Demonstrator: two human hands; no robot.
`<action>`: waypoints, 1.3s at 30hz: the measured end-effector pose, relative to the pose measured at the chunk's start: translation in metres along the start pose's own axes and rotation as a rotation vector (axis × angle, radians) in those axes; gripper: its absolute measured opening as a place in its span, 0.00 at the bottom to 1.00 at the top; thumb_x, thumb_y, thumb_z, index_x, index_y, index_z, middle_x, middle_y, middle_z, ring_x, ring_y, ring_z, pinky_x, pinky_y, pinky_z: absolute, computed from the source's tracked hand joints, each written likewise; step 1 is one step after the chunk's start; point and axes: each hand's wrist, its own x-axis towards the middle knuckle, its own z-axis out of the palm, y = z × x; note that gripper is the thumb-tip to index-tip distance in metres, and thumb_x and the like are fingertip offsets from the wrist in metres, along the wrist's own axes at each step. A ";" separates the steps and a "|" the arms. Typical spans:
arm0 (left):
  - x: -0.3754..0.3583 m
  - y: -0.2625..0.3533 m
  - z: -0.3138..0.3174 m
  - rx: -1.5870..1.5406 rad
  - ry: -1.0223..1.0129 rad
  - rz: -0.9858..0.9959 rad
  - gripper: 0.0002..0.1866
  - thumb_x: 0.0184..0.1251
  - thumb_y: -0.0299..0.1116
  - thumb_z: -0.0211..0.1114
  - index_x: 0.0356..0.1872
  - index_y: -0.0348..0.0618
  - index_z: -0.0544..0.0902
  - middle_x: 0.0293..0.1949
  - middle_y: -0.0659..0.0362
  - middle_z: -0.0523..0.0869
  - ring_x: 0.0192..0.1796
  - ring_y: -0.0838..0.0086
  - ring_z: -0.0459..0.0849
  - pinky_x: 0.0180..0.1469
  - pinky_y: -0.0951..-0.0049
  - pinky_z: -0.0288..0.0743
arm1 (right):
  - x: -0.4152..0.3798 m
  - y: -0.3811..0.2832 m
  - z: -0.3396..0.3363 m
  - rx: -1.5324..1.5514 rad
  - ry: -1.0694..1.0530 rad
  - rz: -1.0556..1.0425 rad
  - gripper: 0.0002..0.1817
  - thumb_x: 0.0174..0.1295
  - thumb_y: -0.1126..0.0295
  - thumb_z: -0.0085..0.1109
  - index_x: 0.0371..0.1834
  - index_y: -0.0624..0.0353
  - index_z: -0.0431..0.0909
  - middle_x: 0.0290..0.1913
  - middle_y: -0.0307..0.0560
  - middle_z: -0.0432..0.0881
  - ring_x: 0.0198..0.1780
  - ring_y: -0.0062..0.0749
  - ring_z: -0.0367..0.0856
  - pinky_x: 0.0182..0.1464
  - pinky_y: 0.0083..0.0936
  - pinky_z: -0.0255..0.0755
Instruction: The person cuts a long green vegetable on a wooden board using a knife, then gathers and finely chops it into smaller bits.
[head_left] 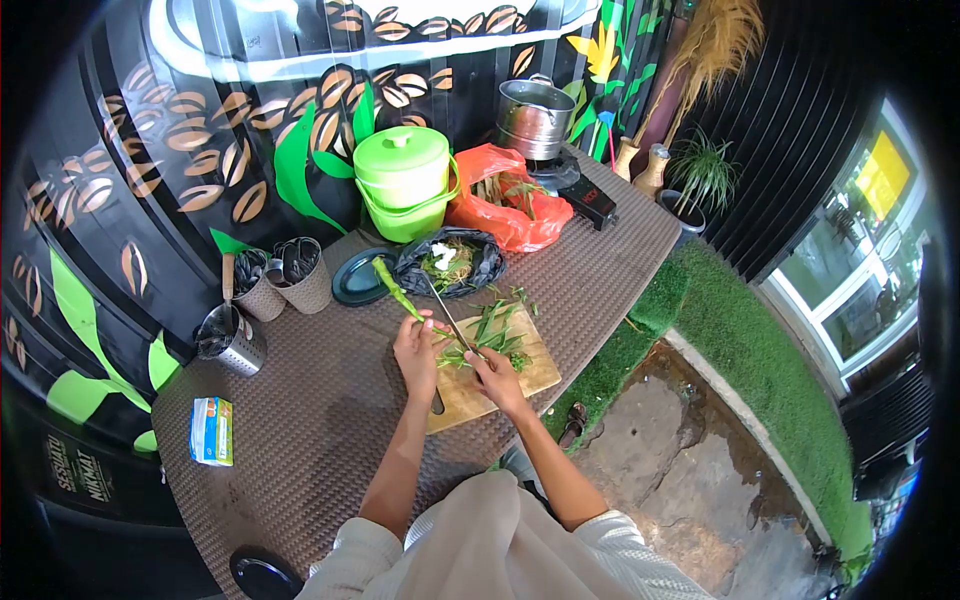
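The green vegetable stalk (398, 292) slants up from the left hand (416, 355), whose fingers pinch its lower part; it looks light and fairly crisp, apt to snap if bent, perhaps slick if damp; the thicker stem seems the sound place to grip; the right hand (497, 380) curls round a kitchen knife (451, 316), above the wooden cutting board (540, 366) with its cut greens (490, 326); beyond lies a black plastic bag (488, 264).
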 end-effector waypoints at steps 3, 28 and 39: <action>-0.005 -0.008 0.000 0.053 0.011 0.022 0.11 0.73 0.32 0.56 0.49 0.37 0.74 0.36 0.54 0.82 0.40 0.70 0.85 0.43 0.68 0.84 | 0.004 0.011 0.006 -0.193 0.165 -0.101 0.17 0.68 0.56 0.55 0.42 0.61 0.78 0.12 0.31 0.64 0.13 0.16 0.61 0.16 0.18 0.55; -0.005 -0.018 -0.008 -0.002 0.112 0.044 0.08 0.72 0.27 0.56 0.46 0.34 0.72 0.42 0.49 0.82 0.47 0.67 0.84 0.48 0.63 0.85 | 0.014 -0.028 -0.011 0.108 0.006 0.294 0.25 0.69 0.52 0.47 0.27 0.65 0.77 0.11 0.33 0.59 0.09 0.19 0.55 0.13 0.22 0.48; -0.009 -0.021 -0.006 -0.008 0.104 0.044 0.08 0.72 0.28 0.56 0.45 0.35 0.72 0.42 0.49 0.81 0.47 0.66 0.84 0.50 0.63 0.85 | -0.010 -0.014 0.011 -0.071 0.253 -0.117 0.18 0.70 0.59 0.51 0.48 0.64 0.77 0.15 0.34 0.65 0.14 0.17 0.61 0.17 0.18 0.54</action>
